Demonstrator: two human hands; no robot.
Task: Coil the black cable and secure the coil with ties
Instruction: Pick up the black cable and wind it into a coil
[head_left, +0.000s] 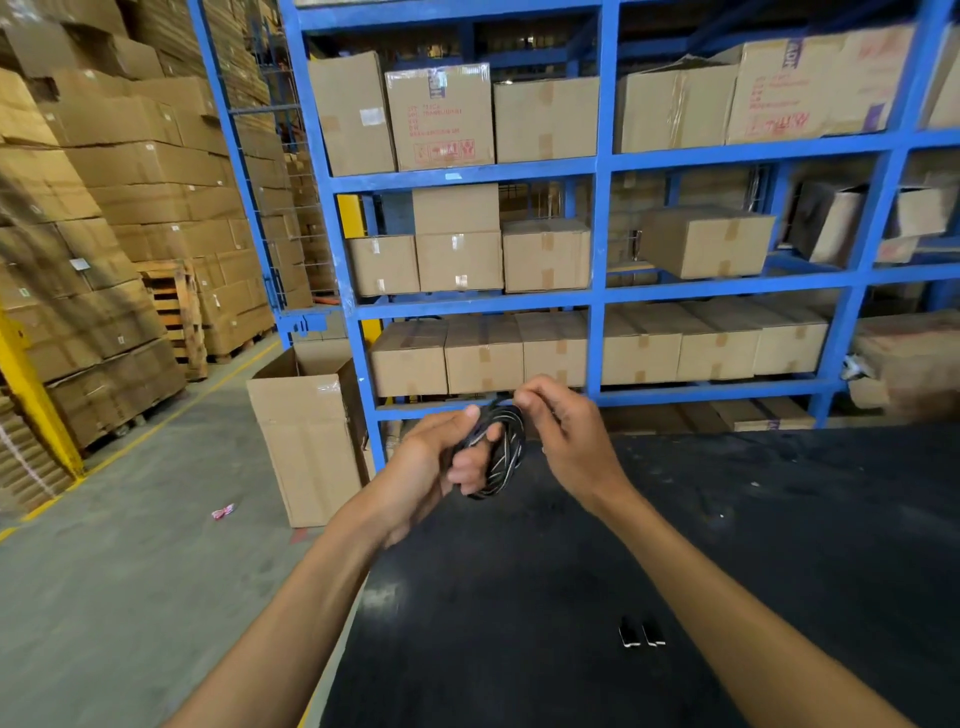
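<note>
A black cable (506, 449) wound into a small coil of several loops is held up above the far edge of the black table (727, 545). My left hand (441, 462) grips the coil's left side, thumb on top and fingers through the loops. My right hand (563, 431) pinches the coil's top with thumb and fingertips; whether it holds a tie or the cable's end is too small to tell. Two small black pieces (641, 635) with pale ends lie side by side on the table near me.
A blue steel rack (597, 296) filled with cardboard boxes stands right behind the table. An open tall carton (306, 441) stands on the concrete floor at the table's left corner. Stacked boxes on pallets (119, 249) line the left aisle, with a yellow post (36, 400) nearby.
</note>
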